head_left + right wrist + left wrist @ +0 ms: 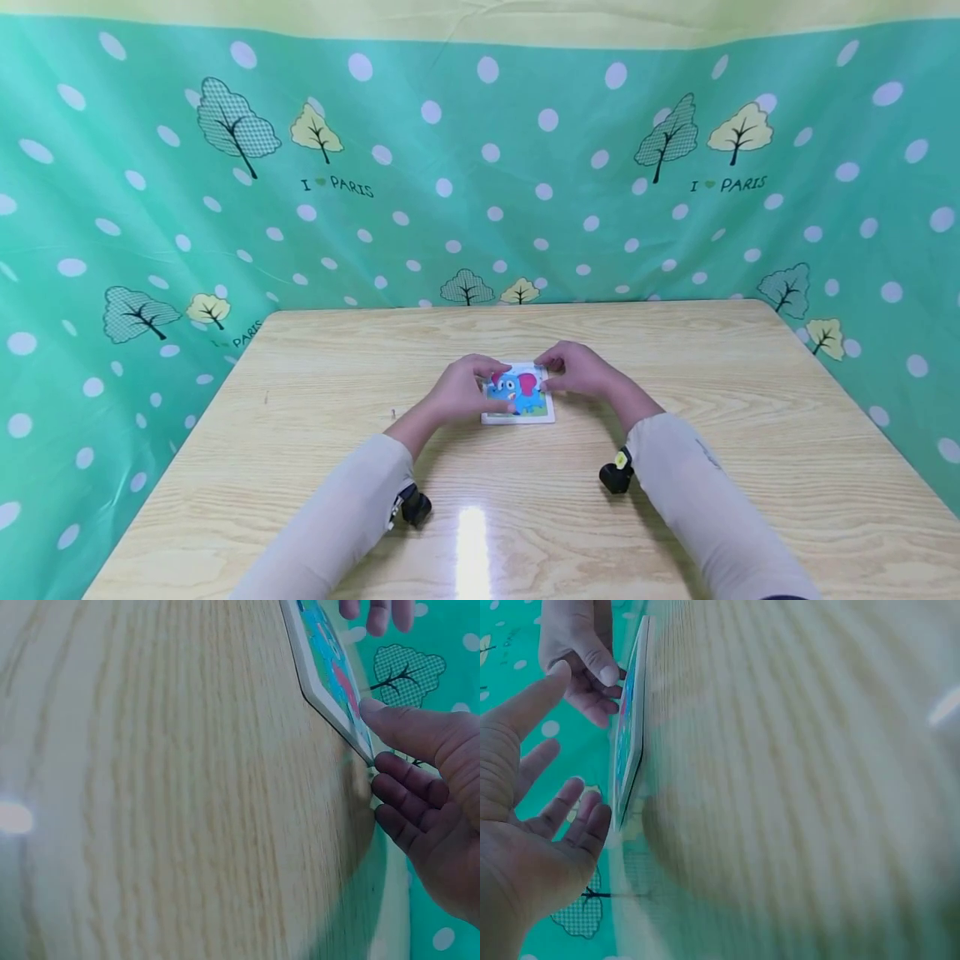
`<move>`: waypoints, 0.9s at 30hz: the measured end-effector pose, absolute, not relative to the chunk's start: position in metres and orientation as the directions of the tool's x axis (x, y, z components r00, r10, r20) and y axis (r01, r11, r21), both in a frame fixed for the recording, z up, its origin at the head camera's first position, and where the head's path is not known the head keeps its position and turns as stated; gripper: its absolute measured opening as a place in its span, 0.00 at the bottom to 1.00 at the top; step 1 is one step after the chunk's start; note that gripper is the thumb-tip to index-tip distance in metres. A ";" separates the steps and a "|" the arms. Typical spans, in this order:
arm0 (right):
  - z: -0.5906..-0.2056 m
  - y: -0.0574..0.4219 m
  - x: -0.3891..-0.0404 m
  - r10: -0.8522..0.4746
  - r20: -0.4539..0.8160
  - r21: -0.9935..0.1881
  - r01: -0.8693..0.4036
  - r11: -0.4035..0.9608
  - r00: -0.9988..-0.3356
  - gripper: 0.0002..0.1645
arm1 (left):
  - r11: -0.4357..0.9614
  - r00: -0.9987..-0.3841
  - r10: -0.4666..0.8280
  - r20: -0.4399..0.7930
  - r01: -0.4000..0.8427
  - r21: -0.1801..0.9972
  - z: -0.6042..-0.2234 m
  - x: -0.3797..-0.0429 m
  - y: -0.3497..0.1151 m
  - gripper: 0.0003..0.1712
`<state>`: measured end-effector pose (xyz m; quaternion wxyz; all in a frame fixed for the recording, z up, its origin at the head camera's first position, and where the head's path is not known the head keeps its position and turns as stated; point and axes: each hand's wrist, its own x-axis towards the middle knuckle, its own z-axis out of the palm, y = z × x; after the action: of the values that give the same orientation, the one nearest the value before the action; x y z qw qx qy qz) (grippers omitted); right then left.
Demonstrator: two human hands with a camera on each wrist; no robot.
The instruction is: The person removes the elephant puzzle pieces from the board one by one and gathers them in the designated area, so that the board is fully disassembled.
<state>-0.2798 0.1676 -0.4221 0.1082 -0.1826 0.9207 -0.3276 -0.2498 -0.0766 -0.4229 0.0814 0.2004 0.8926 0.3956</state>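
Note:
A small white-framed picture board (517,419) with a blue elephant on it lies flat on the table. My left hand (459,390) arches over its left side. In the left wrist view the left hand's (540,817) thumb and fingers are spread wide, with nothing between them. At the far right corner, my right hand (581,369) holds the board's edge between thumb and fingertips. The right wrist view has the right hand's (442,787) thumb over the picture beside a red ear, with the fingertips close against the corner of the board (319,694).
The board lies on a light wood-grain table (337,358). Behind and beside the table hangs a green dotted curtain (420,167) with printed trees. A small dark speck (393,413) is on the table left of the board. Light glares off the near tabletop.

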 end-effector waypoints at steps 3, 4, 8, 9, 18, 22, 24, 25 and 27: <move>-0.422 0.165 -0.279 -0.394 -0.091 -0.649 -0.245 0.720 -0.915 0.25 | 0.620 -0.893 0.450 0.002 0.314 0.719 -0.423 -0.254 -0.071 0.36; -0.422 0.165 -0.279 -0.393 -0.092 -0.650 -0.244 0.720 -0.915 0.24 | 0.622 -0.889 0.458 -0.003 0.318 0.715 -0.422 -0.255 -0.069 0.37; -0.424 0.163 -0.279 -0.394 -0.092 -0.648 -0.245 0.721 -0.915 0.25 | 0.648 -0.879 0.477 -0.025 0.332 0.686 -0.421 -0.257 -0.062 0.37; -0.424 0.163 -0.279 -0.396 -0.090 -0.646 -0.249 0.721 -0.914 0.25 | 0.658 -0.878 0.478 -0.029 0.336 0.674 -0.420 -0.258 -0.060 0.37; -0.425 0.162 -0.282 -0.383 -0.080 -0.618 -0.256 0.743 -0.920 0.24 | 0.758 -0.869 0.492 -0.046 0.402 0.514 -0.423 -0.269 -0.050 0.36; -0.426 0.163 -0.283 -0.379 -0.084 -0.616 -0.251 0.747 -0.922 0.24 | 0.779 -0.872 0.485 -0.061 0.399 0.483 -0.425 -0.271 -0.048 0.36; -0.426 0.163 -0.283 -0.377 -0.089 -0.620 -0.245 0.746 -0.922 0.24 | 0.782 -0.875 0.479 -0.065 0.392 0.484 -0.425 -0.272 -0.047 0.36; -0.426 0.164 -0.283 -0.377 -0.092 -0.622 -0.242 0.744 -0.922 0.24 | 0.783 -0.877 0.477 -0.065 0.390 0.485 -0.425 -0.272 -0.046 0.36; -0.427 0.164 -0.284 -0.370 -0.100 -0.629 -0.229 0.743 -0.924 0.24 | 0.782 -0.878 0.474 -0.067 0.384 0.491 -0.426 -0.272 -0.046 0.36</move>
<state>-0.2839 0.1640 -0.4266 0.1095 -0.1616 0.9271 -0.3201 -0.2721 -0.0463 -0.4255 0.0938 0.2285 0.9392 0.2386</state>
